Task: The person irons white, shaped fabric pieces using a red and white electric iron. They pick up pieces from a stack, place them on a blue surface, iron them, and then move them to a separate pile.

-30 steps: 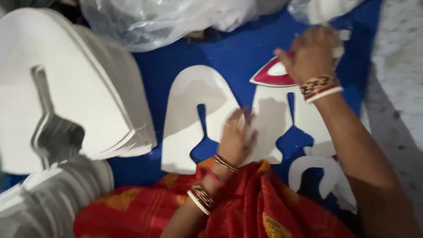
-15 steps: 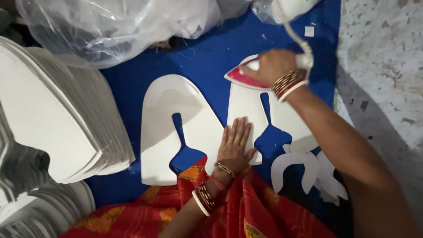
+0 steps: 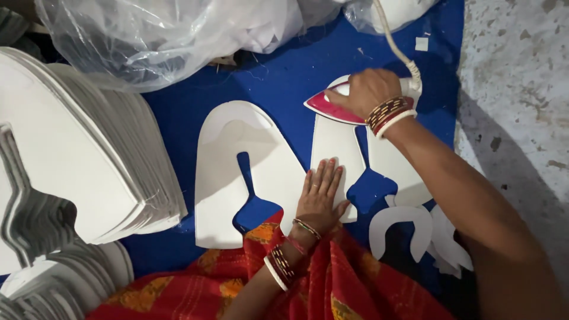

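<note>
Iron (image 3: 335, 106), gripped by the closed right hand (image 3: 367, 92), presses the white cutout (image 3: 338, 148) near the blue cloth's (image 3: 284, 77) far edge; the open left hand (image 3: 320, 195), holding nothing, pins it flat.

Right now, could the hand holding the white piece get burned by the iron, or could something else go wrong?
Maybe. The left hand lies flat on the same white piece that the iron sits on, so sliding the iron down could reach the fingers. The cord hangs by the right hand and might snag. The plastic bag lies not far from the iron and could melt if touched.
</note>
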